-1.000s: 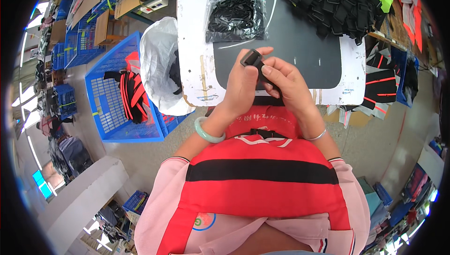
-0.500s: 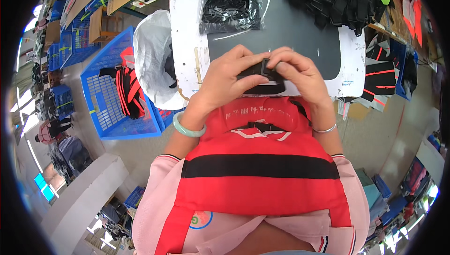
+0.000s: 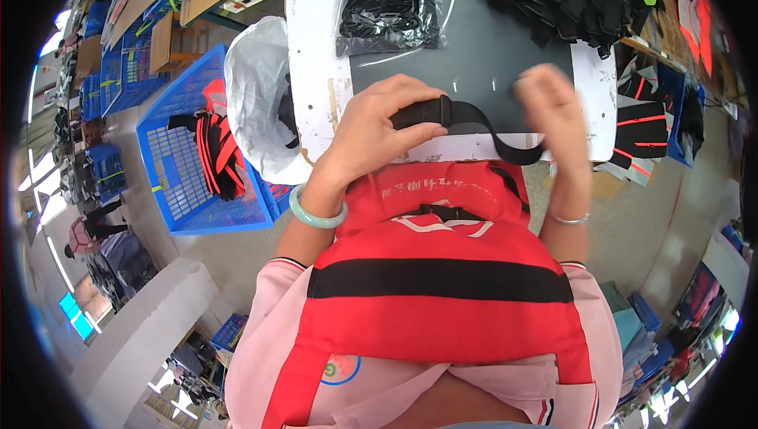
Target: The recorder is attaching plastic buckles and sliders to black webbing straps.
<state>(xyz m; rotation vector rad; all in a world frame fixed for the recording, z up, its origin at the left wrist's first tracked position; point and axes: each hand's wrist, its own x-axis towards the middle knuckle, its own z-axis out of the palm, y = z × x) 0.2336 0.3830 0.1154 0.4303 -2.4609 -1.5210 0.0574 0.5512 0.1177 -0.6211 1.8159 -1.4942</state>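
My left hand (image 3: 371, 125) is closed on a black webbing strap (image 3: 517, 153), pinching it between thumb and fingers just beside a black slide buckle (image 3: 446, 112). From the buckle the strap runs rightward and curves down over the table's near edge. Its far end lies by the heel of my right hand (image 3: 553, 109). That hand is raised to the right of the buckle and smeared by motion, so whether its fingers hold anything cannot be made out. Both hands are over the near part of a dark grey mat (image 3: 513, 58) on the white table (image 3: 316, 82).
A clear plastic bag of black buckles (image 3: 387, 14) lies on the mat, with a heap of black straps and buckles (image 3: 560, 3) at the far right. Left of the table are a white sack (image 3: 257, 105) and a blue crate (image 3: 178, 220) holding red-and-black pieces.
My right hand has moved off the buckle to the right. A length of strap now stretches out from the buckle. The left hand keeps its grip in nearly the same place.
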